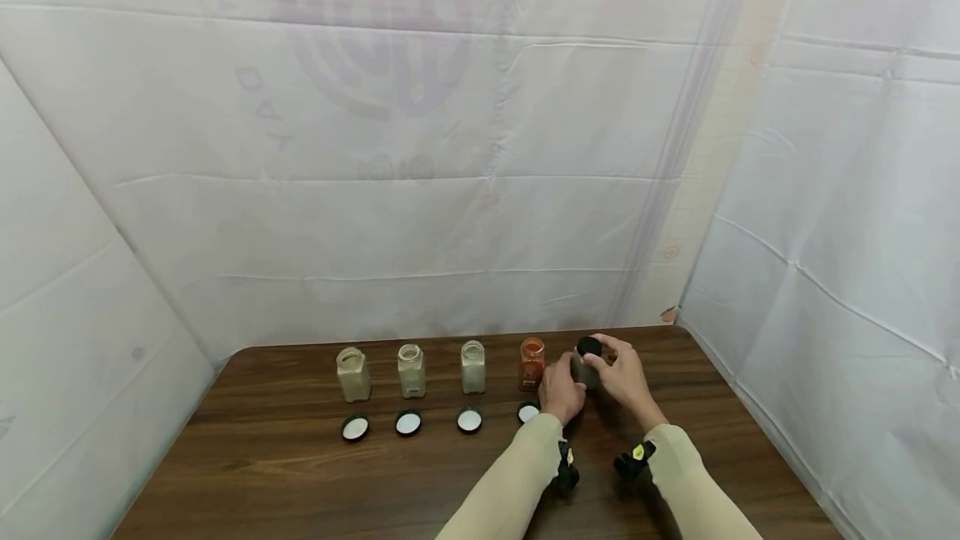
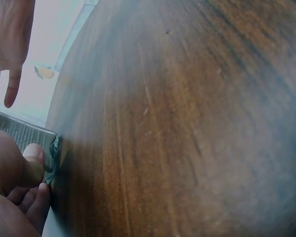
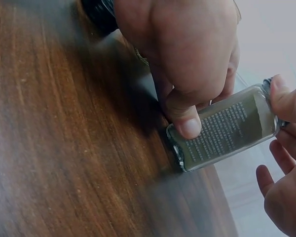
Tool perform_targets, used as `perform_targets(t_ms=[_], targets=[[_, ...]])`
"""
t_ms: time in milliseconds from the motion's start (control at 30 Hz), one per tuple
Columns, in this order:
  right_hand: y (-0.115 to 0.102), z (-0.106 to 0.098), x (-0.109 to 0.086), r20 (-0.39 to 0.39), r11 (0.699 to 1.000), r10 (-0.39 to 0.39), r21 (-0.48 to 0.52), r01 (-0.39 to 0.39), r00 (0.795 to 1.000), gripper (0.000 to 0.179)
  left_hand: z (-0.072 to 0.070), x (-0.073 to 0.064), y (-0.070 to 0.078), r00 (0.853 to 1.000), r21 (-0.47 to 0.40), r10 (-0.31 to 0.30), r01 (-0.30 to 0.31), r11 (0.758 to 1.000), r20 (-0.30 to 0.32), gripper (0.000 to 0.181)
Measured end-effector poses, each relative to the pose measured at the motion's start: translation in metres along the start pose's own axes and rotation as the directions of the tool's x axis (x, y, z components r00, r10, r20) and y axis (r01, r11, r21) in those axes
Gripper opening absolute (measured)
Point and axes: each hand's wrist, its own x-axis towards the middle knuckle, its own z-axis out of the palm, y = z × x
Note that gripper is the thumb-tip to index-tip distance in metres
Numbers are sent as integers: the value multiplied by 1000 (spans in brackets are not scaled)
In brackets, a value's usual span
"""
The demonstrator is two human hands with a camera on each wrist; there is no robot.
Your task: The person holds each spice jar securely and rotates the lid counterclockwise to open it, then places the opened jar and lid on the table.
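Note:
At the right of the row, a spice jar [image 1: 584, 369] with a black lid [image 1: 589, 346] stands on the table. My left hand [image 1: 562, 390] grips the jar low on its body, the thumb pressed on its printed label [image 3: 219, 129]. My right hand [image 1: 621, 369] holds the lid from above, thumb and fingers around it. The right wrist view shows the glass jar [image 3: 251, 111] partly filled with a greyish-green powder. Just left of it is an uncapped jar of red spice [image 1: 532, 365], with its lid [image 1: 528, 412] lying in front, partly behind my left hand.
Further left stand uncapped jars of pale contents: one [image 1: 473, 367], another [image 1: 411, 371] and a third [image 1: 353, 374]. Before them lie black lids, white insides up: one [image 1: 469, 420], another [image 1: 408, 422] and a third [image 1: 355, 427]. White sheeting [image 1: 420, 232] encloses the wooden table [image 1: 300, 490].

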Motion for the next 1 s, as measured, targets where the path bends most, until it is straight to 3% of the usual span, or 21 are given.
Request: perform_targets(t_ms=[233,567,1000], targets=[[1,-2,-1,5,999,-4,36,4,1000,37,1,0,0,1000,11,7,-7,1000,5,47],[8,-7,5,23,996,-88,35,87,996,36,2,3,0,1000,16,-4,4,1000,28,49],[13,-6,2,33,998,-69,14,69,997,38,0,3,-2,998,36,27,-29,999,50,49]])
